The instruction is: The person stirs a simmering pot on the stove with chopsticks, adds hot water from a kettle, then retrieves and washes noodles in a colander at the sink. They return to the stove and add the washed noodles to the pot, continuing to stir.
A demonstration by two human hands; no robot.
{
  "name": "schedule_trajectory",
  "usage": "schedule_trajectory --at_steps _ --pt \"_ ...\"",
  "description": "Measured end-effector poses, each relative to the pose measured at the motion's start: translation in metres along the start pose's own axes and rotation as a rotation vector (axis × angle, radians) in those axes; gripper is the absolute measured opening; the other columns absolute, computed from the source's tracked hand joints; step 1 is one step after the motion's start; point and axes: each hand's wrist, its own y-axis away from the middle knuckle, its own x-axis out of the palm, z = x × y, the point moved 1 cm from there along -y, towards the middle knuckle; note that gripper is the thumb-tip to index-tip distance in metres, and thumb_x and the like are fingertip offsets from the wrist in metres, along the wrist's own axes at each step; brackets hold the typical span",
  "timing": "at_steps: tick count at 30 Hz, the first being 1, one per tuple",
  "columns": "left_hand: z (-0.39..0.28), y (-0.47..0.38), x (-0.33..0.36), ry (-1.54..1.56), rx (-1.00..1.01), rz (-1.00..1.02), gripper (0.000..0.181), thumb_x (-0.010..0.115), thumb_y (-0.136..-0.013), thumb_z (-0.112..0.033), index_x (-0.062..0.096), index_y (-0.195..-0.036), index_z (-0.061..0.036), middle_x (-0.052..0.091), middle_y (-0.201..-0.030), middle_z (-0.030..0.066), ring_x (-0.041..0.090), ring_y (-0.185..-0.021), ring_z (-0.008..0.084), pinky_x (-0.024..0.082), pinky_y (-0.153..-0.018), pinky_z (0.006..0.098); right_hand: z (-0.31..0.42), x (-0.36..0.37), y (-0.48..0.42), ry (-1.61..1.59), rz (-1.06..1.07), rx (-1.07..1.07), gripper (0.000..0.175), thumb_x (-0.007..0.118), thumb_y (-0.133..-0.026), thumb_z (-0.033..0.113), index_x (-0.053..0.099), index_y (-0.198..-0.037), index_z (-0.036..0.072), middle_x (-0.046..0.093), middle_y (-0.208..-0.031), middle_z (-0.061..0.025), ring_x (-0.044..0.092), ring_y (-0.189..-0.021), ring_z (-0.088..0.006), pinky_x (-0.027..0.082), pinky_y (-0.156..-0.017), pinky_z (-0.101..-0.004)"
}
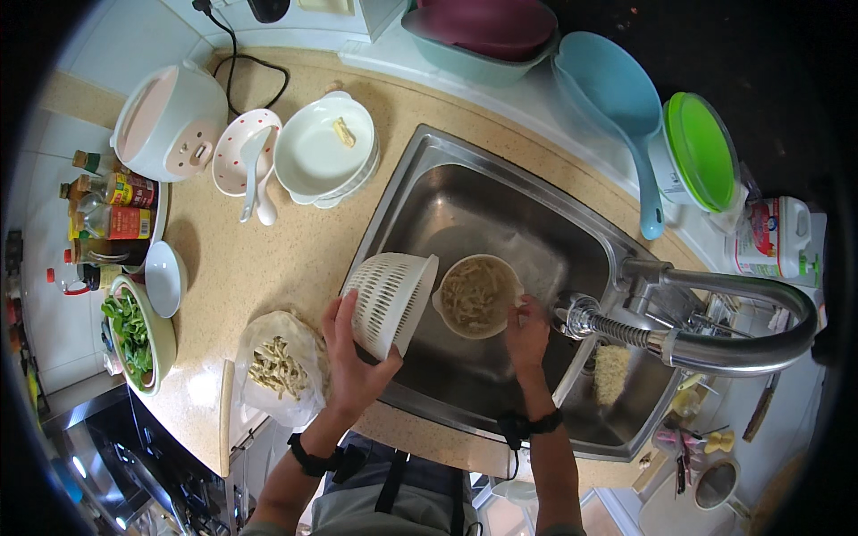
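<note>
My left hand (355,362) holds a white slotted plastic colander (392,301), tipped on its side over the left edge of the steel sink (469,395). With my right hand (527,331) I grip the handle of a pale bowl (437,301) in the large basin. Cloudy water and pale strips of food (474,295) fill this bowl. On the counter to the left lies an open plastic bag (288,405) with more such strips (278,368) in it. The faucet's spray head (575,315) hangs just right of my right hand.
A curved steel faucet (744,362) spans the right side. White bowls (326,144), a spotted dish with spoons (231,137) and a rice cooker (171,127) stand at the back left. Leafy greens (134,335) fill a bowl at far left. A blue ladle (613,87) lies behind the sink.
</note>
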Motion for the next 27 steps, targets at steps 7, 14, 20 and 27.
schedule_trajectory --at_steps 7,14,20,27 --pt "0.019 0.006 0.001 0.145 -0.084 0.022 0.092 0.07 -0.067 -0.003 0.027 -0.149 -0.0059 0.033 -0.137 0.0226 0.037 -0.13 0.0394 0.036 -0.107 0.047 -0.034 0.044 0.003 -1.025 0.441 0.648 0.049 0.053 -0.091 0.005 0.043 -0.139 0.01 0.06 -0.124 -0.0157 0.066 -0.107 -0.0327 0.06 -0.082 -0.0439" --pt "0.018 0.0 -0.007 0.124 -0.09 0.055 0.093 0.068 -0.07 -0.006 0.023 -0.151 -0.0052 0.032 -0.138 0.0249 0.035 -0.13 0.0409 0.033 -0.109 0.0498 -0.039 0.047 0.018 -1.081 0.399 0.626 0.058 0.052 -0.086 0.003 0.038 -0.142 0.012 0.057 -0.13 -0.0162 0.067 -0.102 -0.0342 0.061 -0.079 -0.0485" --pt "0.01 0.005 -0.002 -0.01 -0.025 0.103 0.093 0.067 -0.068 -0.008 0.022 -0.149 -0.0014 0.033 -0.138 0.0258 0.035 -0.128 0.0422 0.034 -0.109 0.0478 -0.017 -0.029 0.058 -1.161 0.411 0.472 0.05 0.053 -0.085 0.004 0.043 -0.133 0.001 0.061 -0.119 -0.018 0.07 -0.096 -0.0324 0.064 -0.071 -0.0442" --pt "0.029 0.023 0.085 0.345 -0.007 0.212 0.086 0.062 -0.072 -0.011 0.025 -0.148 0.0021 0.041 -0.137 0.023 0.038 -0.127 0.0379 0.027 -0.113 0.0463 0.021 -0.14 0.091 -0.81 0.352 0.397 0.053 0.046 -0.086 0.002 0.04 -0.139 0.003 0.058 -0.124 -0.0177 0.071 -0.092 -0.0324 0.065 -0.063 -0.0406"
